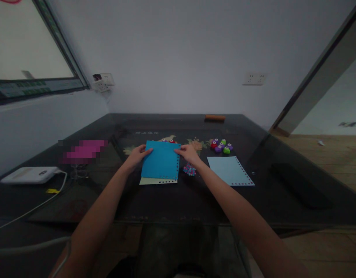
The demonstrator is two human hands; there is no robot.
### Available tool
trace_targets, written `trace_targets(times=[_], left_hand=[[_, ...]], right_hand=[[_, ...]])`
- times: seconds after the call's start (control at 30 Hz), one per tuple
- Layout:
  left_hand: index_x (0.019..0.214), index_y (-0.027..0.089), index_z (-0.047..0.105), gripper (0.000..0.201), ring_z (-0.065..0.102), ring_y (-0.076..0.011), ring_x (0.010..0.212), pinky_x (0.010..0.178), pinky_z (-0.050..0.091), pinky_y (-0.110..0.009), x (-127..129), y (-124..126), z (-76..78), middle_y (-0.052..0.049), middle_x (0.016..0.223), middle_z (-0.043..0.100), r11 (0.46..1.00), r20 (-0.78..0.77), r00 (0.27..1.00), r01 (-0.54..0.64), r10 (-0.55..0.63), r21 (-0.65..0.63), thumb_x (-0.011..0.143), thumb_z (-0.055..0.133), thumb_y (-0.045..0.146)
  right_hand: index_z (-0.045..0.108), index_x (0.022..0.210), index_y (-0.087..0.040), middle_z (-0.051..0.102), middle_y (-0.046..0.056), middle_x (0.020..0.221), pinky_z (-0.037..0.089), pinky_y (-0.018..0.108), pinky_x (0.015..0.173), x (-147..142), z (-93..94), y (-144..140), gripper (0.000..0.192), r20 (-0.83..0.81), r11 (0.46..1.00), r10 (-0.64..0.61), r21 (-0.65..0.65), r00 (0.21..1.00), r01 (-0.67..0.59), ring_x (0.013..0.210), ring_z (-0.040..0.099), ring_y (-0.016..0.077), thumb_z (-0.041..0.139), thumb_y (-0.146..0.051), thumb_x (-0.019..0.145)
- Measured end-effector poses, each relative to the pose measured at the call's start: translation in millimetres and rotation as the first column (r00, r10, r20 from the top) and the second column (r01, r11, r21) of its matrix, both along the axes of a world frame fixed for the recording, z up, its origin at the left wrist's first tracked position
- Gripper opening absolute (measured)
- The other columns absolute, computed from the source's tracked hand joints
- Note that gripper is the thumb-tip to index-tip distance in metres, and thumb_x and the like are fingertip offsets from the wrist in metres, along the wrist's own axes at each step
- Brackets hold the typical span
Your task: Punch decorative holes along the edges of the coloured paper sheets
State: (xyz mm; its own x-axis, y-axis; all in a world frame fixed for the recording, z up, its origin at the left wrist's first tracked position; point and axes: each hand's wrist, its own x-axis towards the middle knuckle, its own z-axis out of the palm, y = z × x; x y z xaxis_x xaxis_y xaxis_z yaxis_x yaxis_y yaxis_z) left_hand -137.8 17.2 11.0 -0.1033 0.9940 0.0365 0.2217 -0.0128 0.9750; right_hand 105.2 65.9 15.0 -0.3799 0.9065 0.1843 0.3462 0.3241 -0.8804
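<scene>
While the left hand (138, 154) and right hand (188, 153) pinch its far corners, the punched blue paper sheet (161, 161) lies mid-table over a pale yellow paper sheet (149, 181).

We see one view only, from a camera worn on the head, looking forward and down across a dark table (178, 200) toward a pale wall (178, 58). Our own forearms reach away from the lens; the table's near edge sits close below us.
</scene>
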Motion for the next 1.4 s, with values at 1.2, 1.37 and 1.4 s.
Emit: trace_targets(times=[1.2,1.37,1.4], left_hand=[[0.076,0.016,0.056,0.035,0.057,-0.0160,0.049,0.048,0.045,-0.027,127,-18,8.8,-0.004,0.057,0.063,0.959,-0.110,0.959,0.270,-0.261,0.084,0.078,0.056,0.051],[0.076,0.015,0.057,0.034,0.057,-0.0156,0.049,0.049,0.045,-0.027,128,-19,9.5,-0.005,0.057,0.063,0.956,-0.128,0.953,0.284,-0.273,0.074,0.080,0.055,0.048],[0.076,0.015,0.058,0.034,0.057,-0.0156,0.049,0.049,0.046,-0.027,129,-19,9.0,-0.005,0.057,0.064,0.956,-0.130,0.952,0.286,-0.276,0.069,0.080,0.054,0.048]], right_hand=[[0.069,0.084,-0.015,0.071,0.007,0.086,0.053,0.038,0.076,109,6.0,-45,0.034,-0.411,0.975,-0.060,-0.221,0.910,-0.036,0.075,0.065,0.0188,0.076,-0.040,0.062],[0.069,0.086,-0.014,0.071,0.009,0.090,0.053,0.040,0.080,109,3.5,-44,0.034,-0.393,0.971,-0.051,-0.234,0.918,-0.046,0.077,0.065,0.0191,0.077,-0.039,0.063],[0.069,0.085,-0.014,0.071,0.009,0.090,0.053,0.041,0.081,109,3.4,-44,0.034,-0.385,0.972,-0.049,-0.232,0.922,-0.046,0.078,0.065,0.0194,0.077,-0.038,0.063]])
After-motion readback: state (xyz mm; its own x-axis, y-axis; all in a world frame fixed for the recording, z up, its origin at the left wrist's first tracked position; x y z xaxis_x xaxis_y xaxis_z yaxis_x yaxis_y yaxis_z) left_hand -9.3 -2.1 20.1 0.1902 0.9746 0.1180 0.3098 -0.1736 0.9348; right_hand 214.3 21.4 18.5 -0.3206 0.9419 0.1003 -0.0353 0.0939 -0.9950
